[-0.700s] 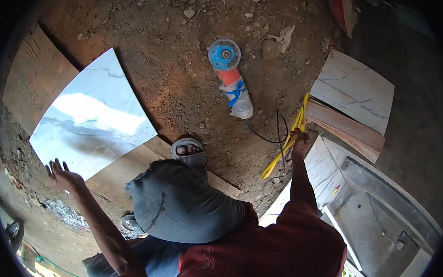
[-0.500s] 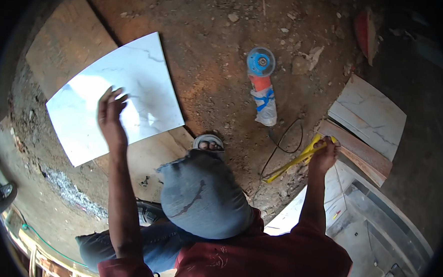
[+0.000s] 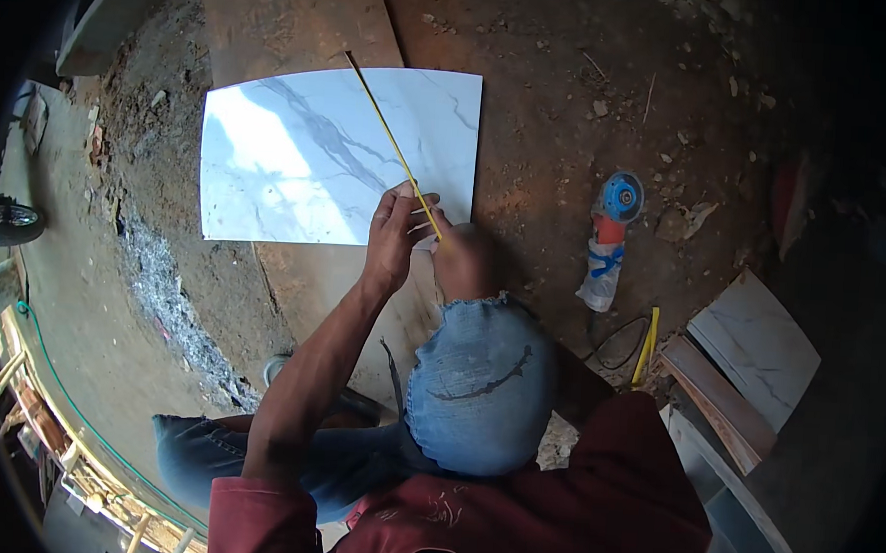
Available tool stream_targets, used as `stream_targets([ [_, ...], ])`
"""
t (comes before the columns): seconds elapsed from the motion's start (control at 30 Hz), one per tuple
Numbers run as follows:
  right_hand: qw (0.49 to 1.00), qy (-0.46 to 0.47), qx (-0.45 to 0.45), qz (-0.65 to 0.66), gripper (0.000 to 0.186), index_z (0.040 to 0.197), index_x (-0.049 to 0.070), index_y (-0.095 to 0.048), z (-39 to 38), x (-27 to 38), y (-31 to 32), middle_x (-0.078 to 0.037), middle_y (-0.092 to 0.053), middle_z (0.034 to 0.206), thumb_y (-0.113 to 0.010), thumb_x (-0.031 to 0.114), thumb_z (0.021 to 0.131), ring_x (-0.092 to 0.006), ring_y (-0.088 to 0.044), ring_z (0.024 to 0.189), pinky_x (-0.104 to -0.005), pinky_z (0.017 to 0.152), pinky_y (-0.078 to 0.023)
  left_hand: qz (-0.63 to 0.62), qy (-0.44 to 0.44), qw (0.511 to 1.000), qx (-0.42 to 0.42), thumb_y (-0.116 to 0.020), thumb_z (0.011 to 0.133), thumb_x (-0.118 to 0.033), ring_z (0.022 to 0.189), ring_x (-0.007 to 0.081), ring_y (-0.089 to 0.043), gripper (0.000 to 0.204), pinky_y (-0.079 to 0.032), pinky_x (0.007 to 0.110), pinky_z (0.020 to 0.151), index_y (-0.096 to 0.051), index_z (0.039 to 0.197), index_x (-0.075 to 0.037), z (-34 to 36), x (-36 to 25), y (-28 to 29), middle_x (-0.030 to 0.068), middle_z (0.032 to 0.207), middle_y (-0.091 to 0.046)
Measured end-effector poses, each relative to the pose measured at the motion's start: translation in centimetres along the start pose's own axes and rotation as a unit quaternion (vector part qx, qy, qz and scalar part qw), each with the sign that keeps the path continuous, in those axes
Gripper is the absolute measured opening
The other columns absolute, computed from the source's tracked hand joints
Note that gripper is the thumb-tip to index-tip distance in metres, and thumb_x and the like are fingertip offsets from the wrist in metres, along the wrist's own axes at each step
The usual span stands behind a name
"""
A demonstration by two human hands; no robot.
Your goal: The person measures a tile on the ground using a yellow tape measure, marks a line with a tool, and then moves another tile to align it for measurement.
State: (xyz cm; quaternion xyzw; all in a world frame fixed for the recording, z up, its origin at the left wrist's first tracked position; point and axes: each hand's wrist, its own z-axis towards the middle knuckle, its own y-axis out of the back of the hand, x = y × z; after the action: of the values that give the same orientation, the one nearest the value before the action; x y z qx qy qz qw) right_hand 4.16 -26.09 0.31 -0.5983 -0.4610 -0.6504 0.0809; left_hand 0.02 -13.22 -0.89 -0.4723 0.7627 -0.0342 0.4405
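A glossy white marbled tile [image 3: 318, 170] lies in front of me on the ground. Across it slants the narrow yellow blade of a tape measure [image 3: 377, 108], its far tip reaching just past the tile's far edge. The fingers of my left hand [image 3: 395, 234] pinch the blade over the tile's near edge. Close beside it, above my knee, my right hand [image 3: 461, 259] is closed at the blade's near end; motion smears it, and whether a case is in the palm is hidden.
To the right lies an angle grinder [image 3: 611, 230] with a blue disc and a plastic-wrapped handle. A yellow strip [image 3: 647, 347] and tile offcuts [image 3: 755, 338] are nearer on that side. Brown boards [image 3: 296, 28] lie under and beyond the tile. A wheel [image 3: 13, 222] stands far left.
My right hand has come from the far right to the tile beside my left hand. The yellow blade now stretches over the tile, and my left hand has closed on it. The view has shifted left.
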Motion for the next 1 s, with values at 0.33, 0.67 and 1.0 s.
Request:
stream_targets([
  [0.33,0.899,-0.218,-0.197,0.324,0.036,0.12,-0.003,-0.052,-2.3,-7.2,-2.9,-0.01,-0.058,0.11,-0.052,0.017,0.091,-0.0138,-0.052,0.1,-0.0244,0.087,-0.041,0.288,-0.044,0.956,0.026,-0.056,0.087,-0.026,0.082,0.0201,-0.061,0.034,-0.047,0.03,0.073,-0.053,0.106,0.002,0.1,5.9,-2.0,0.0134,0.089,-0.063],
  [0.67,0.901,-0.228,-0.24,0.279,0.019,0.099,0.001,-0.054,-1.4,-7.3,-2.5,-0.005,-0.055,0.093,-0.056,0.016,0.088,-0.0099,-0.049,0.085,-0.0238,0.075,-0.041,0.46,-0.023,0.887,-0.025,-0.05,0.089,-0.03,0.068,0.0228,-0.062,0.033,-0.046,0.034,0.061,-0.06,0.09,0.001,3.2,5.8,-2.1,0.0159,0.071,-0.063],
  [1.0,0.932,-0.225,-0.164,0.232,0.011,0.083,0.005,-0.053,-5.3,-9.5,-2.8,0.005,-0.046,0.069,-0.061,0.012,0.082,-0.0045,-0.039,0.064,-0.023,0.056,-0.036,0.444,0.001,0.895,0.035,-0.046,0.091,-0.033,0.065,0.0217,-0.062,0.038,-0.046,0.033,0.062,-0.062,0.085,0.001,3.7,5.8,-2.5,0.0135,0.069,-0.063],
])
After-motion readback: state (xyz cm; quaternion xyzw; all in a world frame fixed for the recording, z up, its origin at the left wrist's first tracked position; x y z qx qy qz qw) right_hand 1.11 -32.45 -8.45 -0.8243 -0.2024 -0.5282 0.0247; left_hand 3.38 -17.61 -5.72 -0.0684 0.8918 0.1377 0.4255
